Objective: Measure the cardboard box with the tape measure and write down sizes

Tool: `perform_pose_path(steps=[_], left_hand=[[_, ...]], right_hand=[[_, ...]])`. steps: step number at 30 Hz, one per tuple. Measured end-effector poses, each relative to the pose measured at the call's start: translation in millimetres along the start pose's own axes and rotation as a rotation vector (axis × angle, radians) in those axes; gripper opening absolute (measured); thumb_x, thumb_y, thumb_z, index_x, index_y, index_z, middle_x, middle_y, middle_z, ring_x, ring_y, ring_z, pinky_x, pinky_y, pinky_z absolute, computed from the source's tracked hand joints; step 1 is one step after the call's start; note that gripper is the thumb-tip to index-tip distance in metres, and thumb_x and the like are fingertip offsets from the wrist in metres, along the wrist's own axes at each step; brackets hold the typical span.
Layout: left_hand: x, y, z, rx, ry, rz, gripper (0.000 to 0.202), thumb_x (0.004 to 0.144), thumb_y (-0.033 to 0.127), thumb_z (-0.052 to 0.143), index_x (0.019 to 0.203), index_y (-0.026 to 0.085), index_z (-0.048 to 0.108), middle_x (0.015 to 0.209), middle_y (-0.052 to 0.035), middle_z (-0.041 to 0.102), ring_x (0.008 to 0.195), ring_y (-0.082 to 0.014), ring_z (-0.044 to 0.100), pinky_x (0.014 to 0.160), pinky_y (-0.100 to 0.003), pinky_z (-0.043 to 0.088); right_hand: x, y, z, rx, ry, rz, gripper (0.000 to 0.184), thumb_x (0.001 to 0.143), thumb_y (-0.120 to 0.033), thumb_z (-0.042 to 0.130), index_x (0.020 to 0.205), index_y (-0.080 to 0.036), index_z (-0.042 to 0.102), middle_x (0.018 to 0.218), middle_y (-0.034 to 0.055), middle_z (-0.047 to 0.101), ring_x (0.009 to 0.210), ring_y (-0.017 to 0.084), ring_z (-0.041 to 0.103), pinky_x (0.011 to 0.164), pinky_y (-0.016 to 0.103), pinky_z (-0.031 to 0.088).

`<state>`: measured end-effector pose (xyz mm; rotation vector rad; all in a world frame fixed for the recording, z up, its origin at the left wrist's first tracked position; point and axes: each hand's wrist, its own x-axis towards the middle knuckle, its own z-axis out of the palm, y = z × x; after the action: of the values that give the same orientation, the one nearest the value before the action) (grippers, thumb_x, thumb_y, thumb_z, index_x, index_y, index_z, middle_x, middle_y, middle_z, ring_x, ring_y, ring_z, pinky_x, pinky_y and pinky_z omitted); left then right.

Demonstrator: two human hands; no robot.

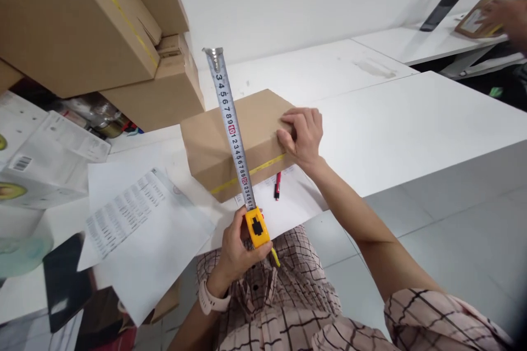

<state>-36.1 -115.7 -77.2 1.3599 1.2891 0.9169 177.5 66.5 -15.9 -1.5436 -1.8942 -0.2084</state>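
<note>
Tape measure (257, 228): its yellow case is clasped in the left hand (237, 249), fingers closed round it, and the blade runs up over the box (214, 145). The box lies on the bench (411, 120). The right hand (302, 137) grips its right end, fingers on top and thumb on the side. A pen (278, 185) and papers (135, 214) lie just beside it.

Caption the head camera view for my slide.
Left hand holds a yellow tape measure, blade extended over a cardboard box steadied by the right hand.
</note>
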Motion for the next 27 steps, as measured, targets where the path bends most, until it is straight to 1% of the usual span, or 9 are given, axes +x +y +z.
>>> perform_pose_path(steps=[3,5,8,11,13,16,19,23,27], left_hand=[[1,-2,-3.5,0.015,-0.052,0.004,0.071,0.069,0.031,0.082,0.130,0.022,0.047,0.124,-0.0106,0.069,0.109,-0.0273,0.068,0.092,-0.038,0.057],[1,1,-5.0,0.028,-0.062,0.010,0.069,0.072,0.033,0.081,0.131,0.022,0.047,0.119,-0.0093,0.069,0.106,-0.0258,0.069,0.089,-0.037,0.057],[-2,10,-6.3,0.101,-0.084,0.011,0.070,0.074,0.036,0.081,0.133,0.022,0.047,0.110,-0.0073,0.071,0.094,-0.0241,0.069,0.081,-0.035,0.057],[-5,20,-7.5,0.234,-0.093,0.061,0.072,0.071,0.038,0.082,0.134,0.023,0.052,0.110,-0.0080,0.070,0.094,-0.0271,0.069,0.083,-0.040,0.056],[-7,23,-8.2,0.318,-0.104,0.124,0.071,0.070,0.038,0.082,0.134,0.024,0.055,0.116,-0.0100,0.069,0.101,-0.0308,0.068,0.091,-0.046,0.054],[-9,23,-8.5,0.363,-0.141,0.160,0.070,0.072,0.037,0.081,0.136,0.027,0.055,0.125,-0.0116,0.067,0.113,-0.0342,0.064,0.100,-0.051,0.049],[-10,18,-6.5,0.304,-0.124,0.107,0.082,0.075,0.036,0.081,0.148,0.031,0.043,0.137,-0.0122,0.059,0.119,-0.0328,0.062,0.100,-0.049,0.050],[-11,11,-1.5,0.183,-0.013,0.144,0.102,0.076,0.032,0.083,0.157,0.031,0.021,0.141,-0.0129,0.054,0.125,-0.0292,0.059,0.105,-0.046,0.049],[-13,14,-4.9,0.202,0.037,0.292,0.101,0.074,0.028,0.085,0.154,0.030,0.024,0.138,-0.0127,0.057,0.128,-0.0293,0.058,0.111,-0.048,0.045]], right_hand=[[-11,2,11,0.020,-0.017,-0.054,0.049,0.101,-0.051,0.034,0.126,-0.022,0.063,0.133,0.0169,0.060,0.126,0.034,0.049,0.104,0.051,0.034],[-10,-6,6,0.048,-0.021,-0.051,0.052,0.102,-0.054,0.030,0.125,-0.024,0.064,0.133,0.0144,0.062,0.127,0.032,0.050,0.106,0.050,0.033],[1,-22,-21,0.210,-0.027,0.053,0.065,0.104,-0.055,0.011,0.123,-0.027,0.066,0.127,0.0105,0.066,0.120,0.029,0.056,0.102,0.049,0.040],[10,-31,-59,0.586,-0.059,0.154,0.080,0.101,-0.059,-0.006,0.131,-0.030,0.062,0.115,0.0084,0.070,0.097,0.025,0.065,0.083,0.044,0.051],[11,-31,-82,0.839,-0.030,0.151,0.066,0.101,-0.066,0.013,0.124,-0.033,0.065,0.105,0.0064,0.071,0.079,0.021,0.065,0.068,0.040,0.051],[0,-30,-100,1.022,0.119,0.139,0.037,0.098,-0.060,0.049,0.088,-0.033,0.072,0.075,0.0023,0.066,0.053,0.016,0.052,0.048,0.035,0.042],[-26,-30,-95,1.089,0.154,0.142,0.039,0.096,-0.056,0.056,0.069,-0.029,0.067,0.062,0.0002,0.060,0.043,0.012,0.046,0.038,0.032,0.038],[-76,-36,-64,1.139,-0.123,0.104,0.037,0.098,-0.052,0.055,0.073,-0.028,0.069,0.070,0.0017,0.068,0.048,0.013,0.055,0.040,0.032,0.045],[-113,-36,-35,1.134,-0.311,-0.035,0.024,0.095,-0.051,0.061,0.089,-0.031,0.072,0.085,0.0032,0.071,0.074,0.019,0.066,0.062,0.037,0.057]])
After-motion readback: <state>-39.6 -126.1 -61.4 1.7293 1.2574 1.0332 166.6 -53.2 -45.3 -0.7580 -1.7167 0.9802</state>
